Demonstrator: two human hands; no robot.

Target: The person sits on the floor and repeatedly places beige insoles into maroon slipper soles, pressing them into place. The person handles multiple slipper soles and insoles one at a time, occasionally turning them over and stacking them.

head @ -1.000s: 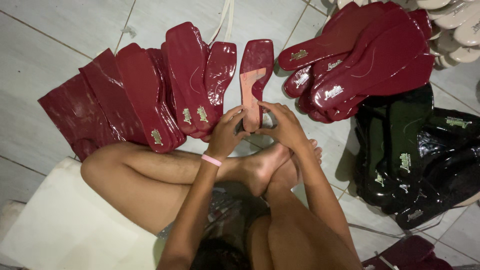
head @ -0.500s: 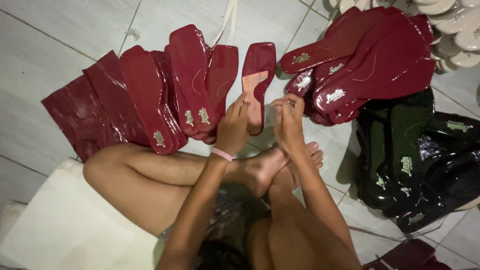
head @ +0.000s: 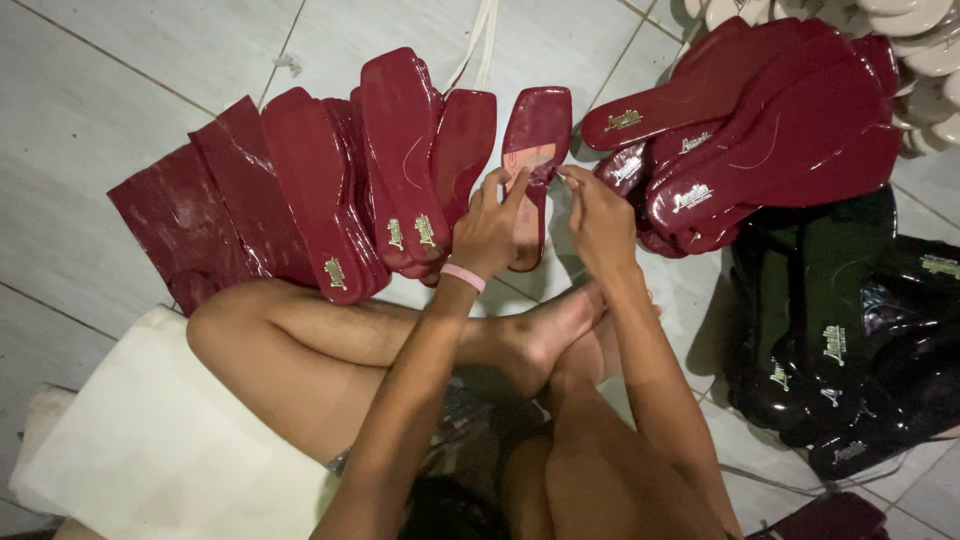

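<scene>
A glossy dark red square-toed sandal sole [head: 540, 130] lies toe-away on the tiled floor in front of me. My left hand [head: 490, 228], with a pink band on its wrist, grips the sole's left edge around its middle. My right hand [head: 598, 218] pinches the right edge at about the same height. Both hands cover the sole's heel half. My crossed bare legs and one foot [head: 545, 325] lie just below the hands.
A fanned row of dark red soles and red sheet material [head: 300, 200] lies to the left. More red insoles [head: 770, 140] are piled at the upper right, black ones [head: 840, 330] at the right, pale soles [head: 920, 40] in the corner. A white cushion [head: 150, 440] is under me.
Both hands have moved up along the red sole, away from my foot, and now hold its two edges near the middle. The view has shifted slightly.
</scene>
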